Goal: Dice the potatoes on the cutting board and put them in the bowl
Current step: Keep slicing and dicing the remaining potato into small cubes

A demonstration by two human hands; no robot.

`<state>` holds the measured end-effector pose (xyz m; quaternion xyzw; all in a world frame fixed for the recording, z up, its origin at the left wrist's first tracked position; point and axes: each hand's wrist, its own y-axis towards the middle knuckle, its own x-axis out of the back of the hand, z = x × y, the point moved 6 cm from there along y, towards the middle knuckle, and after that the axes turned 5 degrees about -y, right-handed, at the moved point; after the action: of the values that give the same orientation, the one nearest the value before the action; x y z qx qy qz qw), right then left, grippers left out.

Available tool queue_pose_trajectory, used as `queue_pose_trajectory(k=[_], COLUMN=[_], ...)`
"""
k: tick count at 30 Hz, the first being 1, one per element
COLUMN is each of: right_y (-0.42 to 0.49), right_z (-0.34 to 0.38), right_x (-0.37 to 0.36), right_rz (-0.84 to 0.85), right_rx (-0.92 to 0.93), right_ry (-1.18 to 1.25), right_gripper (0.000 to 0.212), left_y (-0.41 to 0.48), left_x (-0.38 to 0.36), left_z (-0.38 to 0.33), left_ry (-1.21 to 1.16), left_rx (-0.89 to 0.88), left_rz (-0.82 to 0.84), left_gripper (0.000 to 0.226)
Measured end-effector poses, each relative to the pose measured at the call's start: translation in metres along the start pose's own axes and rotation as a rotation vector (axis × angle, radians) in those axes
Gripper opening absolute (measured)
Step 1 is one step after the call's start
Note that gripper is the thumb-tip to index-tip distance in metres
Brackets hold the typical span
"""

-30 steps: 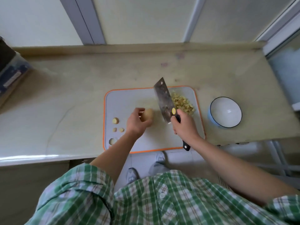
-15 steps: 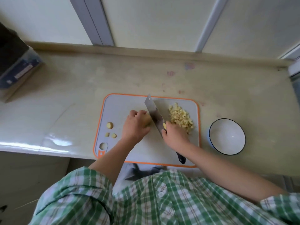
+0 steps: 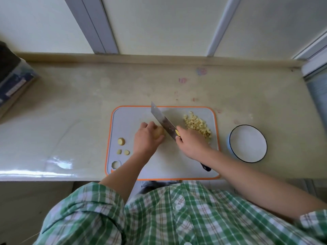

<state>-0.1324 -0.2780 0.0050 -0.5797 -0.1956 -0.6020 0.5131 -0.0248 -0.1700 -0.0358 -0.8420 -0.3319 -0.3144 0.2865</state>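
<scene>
A grey cutting board with an orange rim (image 3: 127, 112) lies on the counter. My left hand (image 3: 145, 138) grips a peeled potato (image 3: 159, 132) near the board's middle. My right hand (image 3: 192, 143) holds a cleaver (image 3: 162, 121) by its dark handle, with the blade set right beside the potato's right side. A small potato bit sticks to the blade near my fingers. A heap of diced potato (image 3: 196, 124) lies at the board's far right. Three small potato ends (image 3: 121, 141) sit at the board's left. A white bowl with a dark rim (image 3: 231, 137) stands right of the board, nothing in it.
The pale counter (image 3: 70, 106) runs left to right, its front edge just below the board. A dark box with a blue label (image 3: 12, 80) sits at the far left. A wall and window frames rise behind the counter.
The cleaver has come down from a raised tilt to sit against the potato. My left hand has closed over the potato. My view has shifted a little.
</scene>
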Motion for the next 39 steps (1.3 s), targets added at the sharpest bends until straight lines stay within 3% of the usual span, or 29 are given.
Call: queue_pose_trajectory(k=[9, 23, 30, 39], right_y=[-0.004, 0.009, 0.011, 0.003], right_z=[0.004, 0.004, -0.003, 0.007], right_x=[0.007, -0.036, -0.008, 0.003], right_rz=[0.109, -0.030, -0.060, 0.020], right_rx=[-0.037, -0.029, -0.043, -0.007], right_ry=[-0.045, -0.045, 0.100, 0.001], right_gripper=[0.014, 0.012, 0.016, 0.017], left_y=[0.006, 0.006, 0.004, 0.006], left_x=[0.000, 0.002, 0.005, 0.005], left_z=[-0.001, 0.003, 0.002, 0.000], left_ry=[-0.024, -0.059, -0.090, -0.078], left_rx=[-0.013, -0.002, -0.018, -0.029], left_rz=[-0.028, -0.012, -0.016, -0.015], left_gripper=[0.030, 0.033, 0.033, 0.031])
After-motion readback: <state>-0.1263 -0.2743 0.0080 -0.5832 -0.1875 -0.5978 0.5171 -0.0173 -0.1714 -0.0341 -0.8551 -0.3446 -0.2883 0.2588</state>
